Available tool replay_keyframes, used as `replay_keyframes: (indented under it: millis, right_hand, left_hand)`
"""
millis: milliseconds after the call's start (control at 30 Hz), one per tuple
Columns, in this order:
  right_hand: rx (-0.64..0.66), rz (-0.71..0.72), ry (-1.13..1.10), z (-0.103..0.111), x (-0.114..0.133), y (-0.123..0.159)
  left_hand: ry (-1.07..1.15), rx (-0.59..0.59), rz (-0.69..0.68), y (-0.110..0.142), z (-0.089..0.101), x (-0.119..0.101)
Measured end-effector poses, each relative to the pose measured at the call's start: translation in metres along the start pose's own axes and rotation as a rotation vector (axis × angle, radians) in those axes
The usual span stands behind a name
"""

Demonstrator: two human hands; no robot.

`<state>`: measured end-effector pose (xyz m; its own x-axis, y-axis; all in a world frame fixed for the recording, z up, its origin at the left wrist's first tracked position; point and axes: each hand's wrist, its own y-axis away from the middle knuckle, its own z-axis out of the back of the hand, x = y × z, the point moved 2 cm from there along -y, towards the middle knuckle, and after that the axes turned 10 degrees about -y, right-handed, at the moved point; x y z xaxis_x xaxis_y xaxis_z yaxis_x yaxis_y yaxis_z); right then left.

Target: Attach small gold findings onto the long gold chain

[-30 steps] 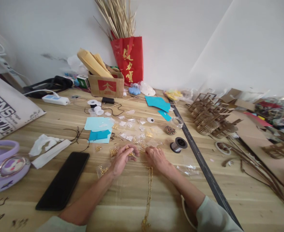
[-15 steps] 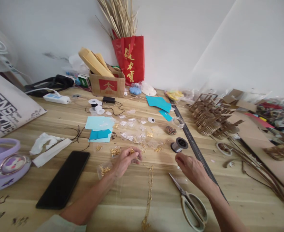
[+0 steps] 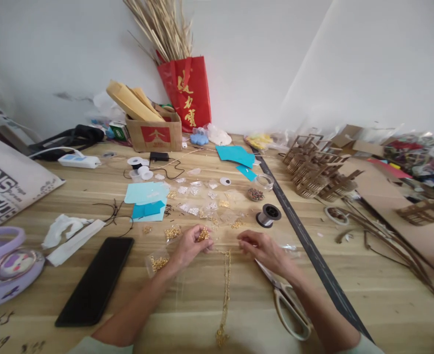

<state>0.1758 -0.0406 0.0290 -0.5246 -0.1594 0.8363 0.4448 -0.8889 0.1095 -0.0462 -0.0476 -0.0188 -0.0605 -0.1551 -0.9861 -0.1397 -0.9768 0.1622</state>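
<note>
My left hand (image 3: 193, 245) is closed around a small cluster of gold beads (image 3: 203, 234), over the middle of the wooden table. To its right is my right hand (image 3: 259, 248), fingers curled together; anything between them is too small to make out. Between the hands a gold chain (image 3: 227, 290) lies down the table towards me. Scissors (image 3: 291, 307) with pale handles lie partly beneath my right wrist. Beyond that hand stands a spool of thin grey wire (image 3: 269, 215). Bags of gold beads (image 3: 158, 263) sit beside my left forearm.
A black phone (image 3: 95, 281) lies at left, near a purple bag (image 3: 12, 268). Light blue sheets (image 3: 146, 192) and several small packets lie beyond my hands. Woven baskets (image 3: 313, 169) stand at right, past a black strip (image 3: 294, 216). A cardboard box (image 3: 154, 135) stands at the back.
My right hand has moved left, from near the wire spool towards my left hand. My left hand still holds the gold beads in about the same place. The camera view has shifted slightly.
</note>
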Motion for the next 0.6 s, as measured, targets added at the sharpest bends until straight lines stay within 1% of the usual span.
replay_keyframes:
  millis: [100,167,267,433,600]
  right_hand:
    - [0.09,-0.06,-0.253,-0.024,-0.003,-0.022]
    - [0.145,-0.104,-0.38,-0.038,-0.006,-0.033]
    - [0.192,-0.137,-0.565,-0.05,-0.007,-0.043]
    - [0.226,-0.176,-0.647,-0.057,-0.005,-0.046]
    - [0.221,-0.169,-0.707,-0.059,-0.007,-0.047]
  left_hand:
    - [-0.105,-0.007,-0.041,-0.002,0.002,0.002]
    - [-0.207,-0.028,-0.058,-0.003,0.005,0.0]
    - [-0.339,-0.067,-0.058,-0.003,0.008,-0.006]
    - [-0.404,-0.064,-0.072,-0.004,0.009,-0.016]
    - [-0.454,-0.038,-0.134,-0.005,0.011,-0.013]
